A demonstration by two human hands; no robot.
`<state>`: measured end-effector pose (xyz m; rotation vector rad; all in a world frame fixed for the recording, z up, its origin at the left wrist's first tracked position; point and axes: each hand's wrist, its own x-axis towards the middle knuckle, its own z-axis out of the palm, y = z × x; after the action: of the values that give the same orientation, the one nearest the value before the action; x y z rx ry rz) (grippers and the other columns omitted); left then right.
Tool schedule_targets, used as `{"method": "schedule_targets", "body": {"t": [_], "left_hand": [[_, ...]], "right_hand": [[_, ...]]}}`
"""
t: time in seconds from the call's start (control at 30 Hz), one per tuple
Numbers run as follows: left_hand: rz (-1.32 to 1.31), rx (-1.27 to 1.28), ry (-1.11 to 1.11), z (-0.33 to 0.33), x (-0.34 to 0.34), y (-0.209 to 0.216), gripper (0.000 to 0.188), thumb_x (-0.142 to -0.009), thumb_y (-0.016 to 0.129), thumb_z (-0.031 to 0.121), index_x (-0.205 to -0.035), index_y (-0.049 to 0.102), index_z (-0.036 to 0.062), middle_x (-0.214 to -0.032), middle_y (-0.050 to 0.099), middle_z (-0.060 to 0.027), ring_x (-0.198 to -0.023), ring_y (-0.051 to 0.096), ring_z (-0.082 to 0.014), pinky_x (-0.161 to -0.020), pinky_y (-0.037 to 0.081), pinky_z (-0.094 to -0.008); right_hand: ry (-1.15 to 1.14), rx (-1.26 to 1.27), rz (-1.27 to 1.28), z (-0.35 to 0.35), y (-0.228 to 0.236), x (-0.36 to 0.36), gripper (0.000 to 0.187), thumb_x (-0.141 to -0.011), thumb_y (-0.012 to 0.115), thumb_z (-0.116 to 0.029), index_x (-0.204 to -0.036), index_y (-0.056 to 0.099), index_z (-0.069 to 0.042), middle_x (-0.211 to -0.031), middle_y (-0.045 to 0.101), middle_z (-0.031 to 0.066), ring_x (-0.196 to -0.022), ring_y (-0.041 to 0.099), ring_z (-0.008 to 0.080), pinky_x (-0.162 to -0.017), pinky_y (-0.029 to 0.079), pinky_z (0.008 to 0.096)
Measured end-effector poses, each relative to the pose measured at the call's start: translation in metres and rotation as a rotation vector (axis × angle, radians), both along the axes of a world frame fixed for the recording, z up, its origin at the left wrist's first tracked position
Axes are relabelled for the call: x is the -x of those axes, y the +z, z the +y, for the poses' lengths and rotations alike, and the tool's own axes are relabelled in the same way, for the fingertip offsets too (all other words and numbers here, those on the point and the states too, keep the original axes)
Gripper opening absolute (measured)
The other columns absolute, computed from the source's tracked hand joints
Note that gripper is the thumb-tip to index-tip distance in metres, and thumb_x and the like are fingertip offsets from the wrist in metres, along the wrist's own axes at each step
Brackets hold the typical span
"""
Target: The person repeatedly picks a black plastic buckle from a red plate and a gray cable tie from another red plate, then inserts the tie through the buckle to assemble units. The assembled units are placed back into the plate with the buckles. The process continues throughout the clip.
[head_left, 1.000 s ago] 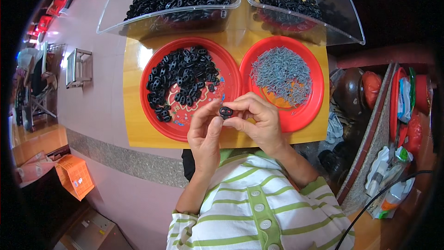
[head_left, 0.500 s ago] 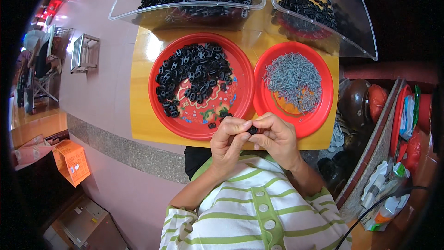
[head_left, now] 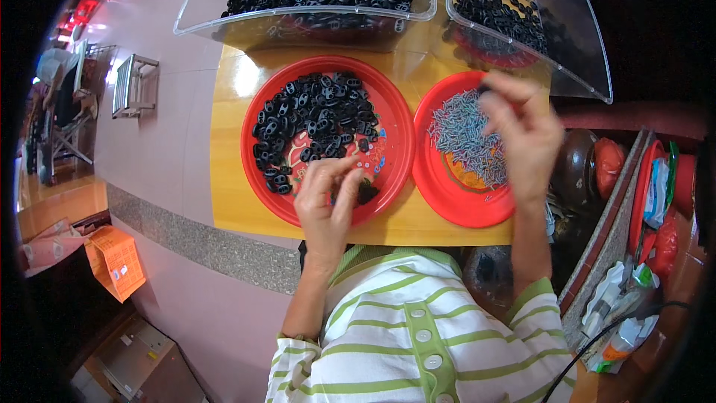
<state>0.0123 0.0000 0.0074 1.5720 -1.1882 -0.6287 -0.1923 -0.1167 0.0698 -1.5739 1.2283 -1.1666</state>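
Note:
My left hand (head_left: 325, 198) is over the near part of a round red tray (head_left: 251, 172), thumb and forefinger apart, with nothing visible between them. Black plastic pieces with two holes (head_left: 317, 108) are heaped in that tray, and a few dark ones lie by my left fingers. My right hand (head_left: 526, 130), smeared by motion, is raised above the right side of a smaller red plate (head_left: 429, 179). Its fingertips pinch a small black piece (head_left: 484, 89). Loose grey screws (head_left: 462, 130) cover much of that plate, partly hidden by the hand.
Behind the tray stands a clear plastic bin (head_left: 298, 13) full of black pieces. A second clear bin (head_left: 574, 78) at the back right holds fewer. All rest on a yellow table (head_left: 231, 104). Jars (head_left: 578, 160) and a ledge with packets (head_left: 604, 298) are to the right.
My hands were together at the table's front edge, holding a small black piece. They have separated: the right went up and right with a black piece, the left moved left over the tray.

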Motion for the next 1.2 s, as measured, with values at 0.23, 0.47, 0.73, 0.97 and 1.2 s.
{"method": "schedule_targets", "body": {"t": [0.23,0.47,0.73,0.97,1.2], "left_hand": [[-0.394,-0.058,-0.055,-0.019,-0.005,0.004,0.016,-0.076,0.069,0.004,-0.091,0.065,0.0031,-0.079,0.054,-0.0096,-0.071,0.053,-0.0235,-0.062,0.044,-0.0328],[-0.504,-0.084,-0.043,-0.027,0.004,-0.009,0.017,-0.074,0.07,0.007,-0.09,0.064,0.0032,-0.082,0.053,-0.0106,-0.078,0.05,-0.0269,-0.069,0.042,-0.0373],[-0.5,-0.038,-0.113,-0.028,0.008,-0.004,0.015,-0.073,0.067,0.001,-0.086,0.058,0.0012,-0.086,0.053,-0.0119,-0.082,0.049,-0.0292,-0.072,0.041,-0.038],[0.158,-0.097,-0.111,0.001,0.02,0.002,0.008,-0.082,0.06,-0.005,-0.087,0.056,-0.0006,-0.088,0.062,-0.0054,-0.07,0.057,-0.0083,-0.067,0.045,-0.0216],[0.786,-0.201,-0.241,0.027,0.034,0.007,0.012,-0.082,0.062,-0.004,-0.091,0.054,0.0006,-0.084,0.06,-0.0036,-0.074,0.059,-0.0092,-0.071,0.047,-0.0213]], "right_hand": [[-0.284,0.43,0.41,-0.076,0.017,0.042,0.033,-0.083,0.066,-0.009,-0.115,0.064,-0.012,-0.091,0.066,0.0003,-0.07,0.052,0.0036,-0.065,0.046,0.0207],[-0.241,0.433,0.324,-0.037,0.012,0.037,0.014,-0.082,0.066,-0.008,-0.096,0.066,-0.003,-0.088,0.065,0.0028,-0.071,0.057,0.0086,-0.065,0.046,0.0226],[0.23,0.105,0.598,0.043,-0.043,0.041,0.008,-0.079,0.064,-0.009,-0.083,0.061,-0.003,-0.08,0.057,0.0102,-0.075,0.06,0.0267,-0.063,0.047,0.0361],[0.241,0.215,0.709,0.051,-0.056,0.034,0.011,-0.078,0.064,-0.007,-0.084,0.057,-0.002,-0.079,0.054,0.0093,-0.077,0.059,0.0259,-0.063,0.046,0.0355],[0.313,0.061,0.562,0.059,-0.059,0.022,0.01,-0.079,0.062,-0.006,-0.082,0.054,-0.002,-0.08,0.055,0.0118,-0.071,0.06,0.0283,-0.061,0.049,0.0378]]}}
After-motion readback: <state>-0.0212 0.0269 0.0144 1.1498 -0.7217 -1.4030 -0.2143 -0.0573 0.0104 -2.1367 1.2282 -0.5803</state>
